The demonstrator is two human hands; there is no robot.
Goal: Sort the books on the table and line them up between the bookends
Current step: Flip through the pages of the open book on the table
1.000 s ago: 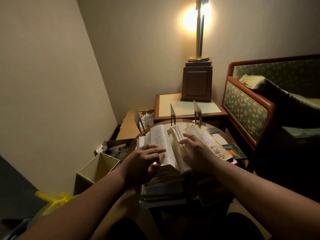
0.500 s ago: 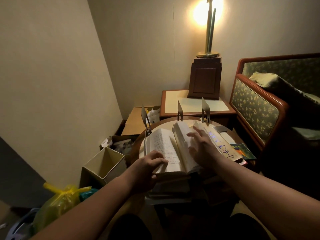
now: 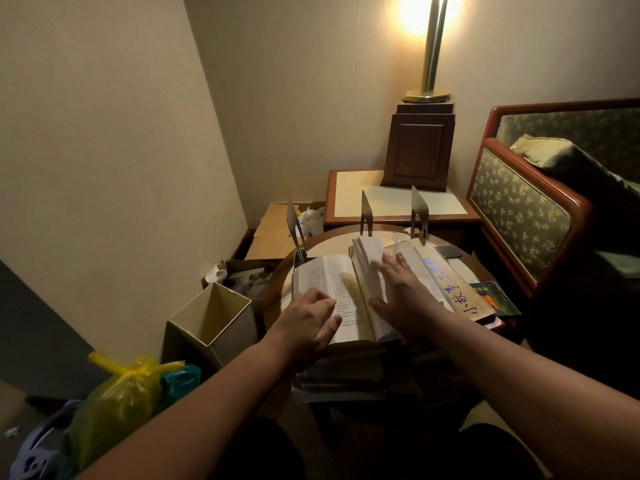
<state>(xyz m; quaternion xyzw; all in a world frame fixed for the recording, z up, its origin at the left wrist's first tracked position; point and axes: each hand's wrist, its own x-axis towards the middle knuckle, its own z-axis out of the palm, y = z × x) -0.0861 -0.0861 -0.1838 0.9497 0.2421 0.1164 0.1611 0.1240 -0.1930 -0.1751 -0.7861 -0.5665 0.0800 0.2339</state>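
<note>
A single wide-angle camera rode on the person's head, looking forward and down, close over the round table (image 3: 329, 242). The lamp (image 3: 429, 64) stood at the far side, and the wall (image 3: 104, 168) ran along the left.

Handwritten Chinese characters in blue-violet ink run the length of the pale, yellowed face of a thick book (image 3: 446, 289) lying on the round table (image 3: 329, 244), just to the right of an open book (image 3: 329, 285). From the near end the string reads 小故事大, followed by two further characters too blurred to make out. The open book's left-hand page carries dense lines of small black print, too fine to read. Farther right, at the table's edge, a dark green paperback (image 3: 496, 298) with an orange picture on its cover shows a short line of yellowish characters near its top, likewise illegible.
</note>
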